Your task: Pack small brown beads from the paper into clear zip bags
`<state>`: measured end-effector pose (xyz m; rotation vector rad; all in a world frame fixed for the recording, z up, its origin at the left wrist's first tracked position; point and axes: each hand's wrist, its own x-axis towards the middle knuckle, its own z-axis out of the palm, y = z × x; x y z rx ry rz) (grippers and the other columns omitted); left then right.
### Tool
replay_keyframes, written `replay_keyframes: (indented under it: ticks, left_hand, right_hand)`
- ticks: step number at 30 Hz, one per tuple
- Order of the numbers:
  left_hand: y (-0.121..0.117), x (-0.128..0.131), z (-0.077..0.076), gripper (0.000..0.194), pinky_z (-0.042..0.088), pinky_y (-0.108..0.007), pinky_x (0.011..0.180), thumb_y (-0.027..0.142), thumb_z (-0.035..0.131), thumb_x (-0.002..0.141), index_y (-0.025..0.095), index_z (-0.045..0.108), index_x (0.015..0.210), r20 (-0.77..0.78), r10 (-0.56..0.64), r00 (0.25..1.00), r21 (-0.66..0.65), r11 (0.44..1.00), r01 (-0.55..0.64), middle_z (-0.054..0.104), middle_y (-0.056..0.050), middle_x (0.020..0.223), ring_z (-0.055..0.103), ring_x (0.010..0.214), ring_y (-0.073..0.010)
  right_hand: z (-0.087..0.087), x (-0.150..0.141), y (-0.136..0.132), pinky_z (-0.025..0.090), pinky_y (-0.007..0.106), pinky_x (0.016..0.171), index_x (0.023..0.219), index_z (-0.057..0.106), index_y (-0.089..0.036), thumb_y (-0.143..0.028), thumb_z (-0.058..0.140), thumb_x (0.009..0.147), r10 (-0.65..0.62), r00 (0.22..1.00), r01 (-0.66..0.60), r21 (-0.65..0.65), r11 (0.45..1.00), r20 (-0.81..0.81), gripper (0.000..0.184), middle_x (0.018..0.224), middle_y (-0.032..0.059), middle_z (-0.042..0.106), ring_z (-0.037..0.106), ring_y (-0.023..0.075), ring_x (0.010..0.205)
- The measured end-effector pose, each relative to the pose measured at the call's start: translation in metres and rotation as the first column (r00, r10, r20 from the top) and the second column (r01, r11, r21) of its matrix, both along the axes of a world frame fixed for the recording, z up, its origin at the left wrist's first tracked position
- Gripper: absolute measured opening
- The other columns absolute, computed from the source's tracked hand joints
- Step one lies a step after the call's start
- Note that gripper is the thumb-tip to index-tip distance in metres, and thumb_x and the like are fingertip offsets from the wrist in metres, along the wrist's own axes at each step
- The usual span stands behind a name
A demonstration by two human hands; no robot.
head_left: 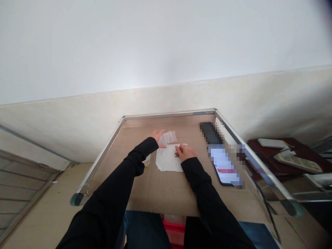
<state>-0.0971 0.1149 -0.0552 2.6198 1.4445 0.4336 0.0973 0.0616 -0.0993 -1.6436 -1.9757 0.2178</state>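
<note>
Using the white sheet (pixel 164 160) on the cardboard-topped table (pixel 168 193) as the clock, 12 toward the wall (pixel 166 98): out around 9 there's a small yellow bit (pixel 146 165) peeking out right beside the black left sleeve (pixel 138 154). The left hand (pixel 157 135) is up near 11, fingers loose and spread, not clenched on anything, with the clear plastic bag (pixel 169 137) right up against it. Bag's lying flat at 12, just past the sheet's far edge. A few little brown pieces (pixel 177 154) sit on the sheet toward 2. Right hand (pixel 188 152) comes in over them from 3, fingers curled, tips bunched; honestly it's too tiny to tell if that grip is closed on a piece or not. Further off, a dark blocky object (pixel 210 133) is at 2 and a lit phone (pixel 224 166) lies around 3, both well apart from the hands.
</note>
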Motion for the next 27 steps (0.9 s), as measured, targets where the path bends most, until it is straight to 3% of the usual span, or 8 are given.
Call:
replay_keyframes:
  ticks: [8,15,27]
  left_hand:
    - [0.005,-0.003,-0.006,0.082,0.028,-0.037,0.084,0.046,0.066,0.047,0.013,0.035,0.115,0.005,-0.057,0.998,-0.004,0.998,0.057,0.048,-0.011,0.11,0.045,0.098,-0.0255]
    - [0.012,-0.003,-0.001,0.082,0.032,-0.035,0.083,0.046,0.067,0.045,0.013,0.036,0.114,0.038,0.008,0.999,-0.029,1.0,-0.006,0.051,-0.01,0.105,0.048,0.093,-0.0234]
    - [0.023,0.001,-0.003,0.086,0.029,-0.035,0.087,0.046,0.066,0.047,0.013,0.033,0.119,-0.079,0.011,0.997,-0.028,1.0,-0.013,0.045,-0.012,0.115,0.043,0.101,-0.0247]
  right_hand:
    - [-0.002,0.0,0.0,0.026,0.021,0.048,0.057,0.051,-0.017,-0.036,0.038,0.078,0.021,1.0,-0.022,0.067,0.998,0.023,0.031,0.062,0.0015,0.054,0.049,0.01,0.055]
    - [0.001,0.0,-0.001,0.027,0.021,0.048,0.058,0.051,-0.017,-0.036,0.039,0.078,0.016,1.0,-0.016,0.032,0.999,-0.005,0.03,0.063,0.0005,0.053,0.048,0.0096,0.056]
    - [-0.003,0.001,0.0,0.029,0.02,0.05,0.065,0.052,-0.019,-0.039,0.037,0.078,0.059,0.991,-0.052,0.056,0.997,-0.118,0.028,0.063,-0.0003,0.055,0.047,0.009,0.054]
